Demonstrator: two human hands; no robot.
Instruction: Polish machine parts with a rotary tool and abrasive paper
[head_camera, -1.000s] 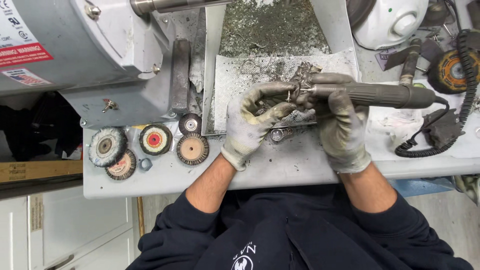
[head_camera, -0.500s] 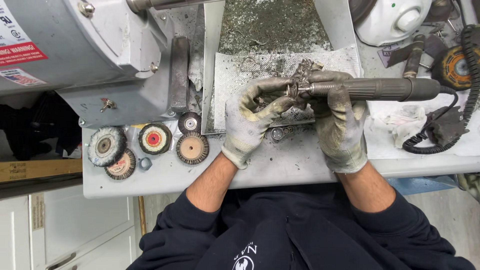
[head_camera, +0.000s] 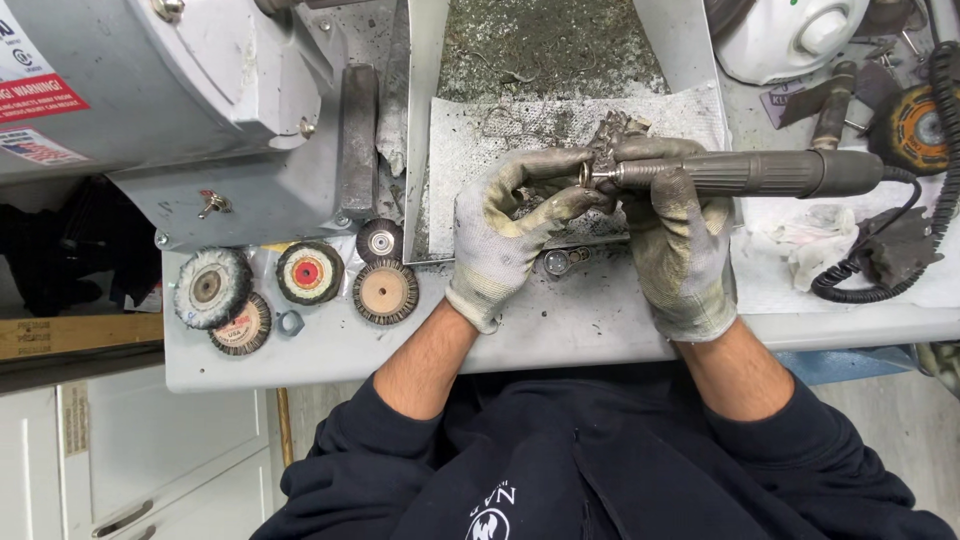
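head view, looking straight down: the left hand in a dirty grey knit glove (head_camera: 505, 235) is curling its fingers around a small dark, grimy metal workpiece (head_camera: 608, 140), pinching it from the left. the right hand in a matching soiled grey glove (head_camera: 680, 235) is gripping the long grey cylindrical rotary handpiece (head_camera: 740, 172), which is lying nearly level, its cable end pointing right and its nose pointing left. the tool's tip is sitting right at the workpiece, probably touching it, though the fingers are crowding the spot and the contact is hard to make out. both hands are closed on what they are holding, hovering over a white paper towel speckled with dark grit (head_camera: 470, 140) that is lying on the grey workbench top (head_camera: 560, 330).

a black coiled cable (head_camera: 850, 285) is trailing off the handpiece to the right, near a crumpled white rag (head_camera: 800, 240). just beside the left wrist a small round metal fitting (head_camera: 556, 262) is resting on the bench. further left a cluster of round wire and buffing wheels (head_camera: 300, 275) is lying flat, well apart from the hands. above them a large grey machine housing (head_camera: 180, 90) is filling the upper left corner. a white rounded plastic casing (head_camera: 790, 35) is sitting at the upper right, with a yellow and black disc (head_camera: 915, 128) near the right edge. dark navy sleeves (head_camera: 350, 460) are framing the bottom.
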